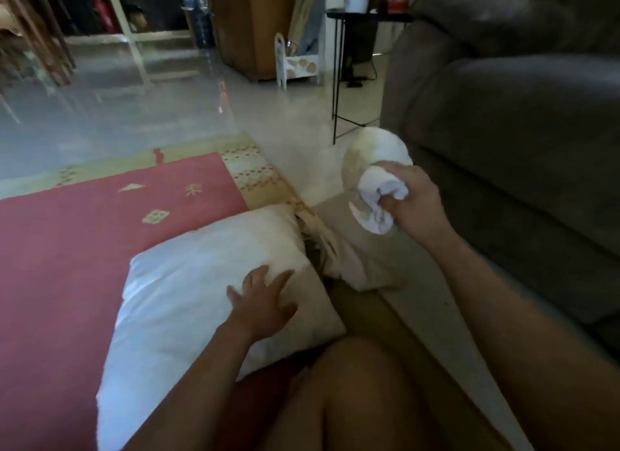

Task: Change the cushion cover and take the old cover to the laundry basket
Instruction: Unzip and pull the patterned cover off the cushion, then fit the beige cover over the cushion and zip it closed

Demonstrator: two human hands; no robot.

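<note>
A plump white cushion (188,282) lies on the red rug in front of me. My left hand (265,299) rests flat on its right half with the fingers spread. To the right, my right hand (416,202) is raised and grips a bunched piece of white fabric (372,168), whose rounded cream end bulges above the fist. A crumpled beige cover (362,249) lies on the floor between the cushion and the sofa, under my right hand. I cannot tell whether the white fabric is a cover or a cushion corner. No laundry basket is in view.
A red patterned rug (84,249) covers the floor on the left. A grey sofa (520,115) fills the right side. A black side table (339,81) and a small white rack (298,64) stand behind. My bent leg (352,400) is at the bottom.
</note>
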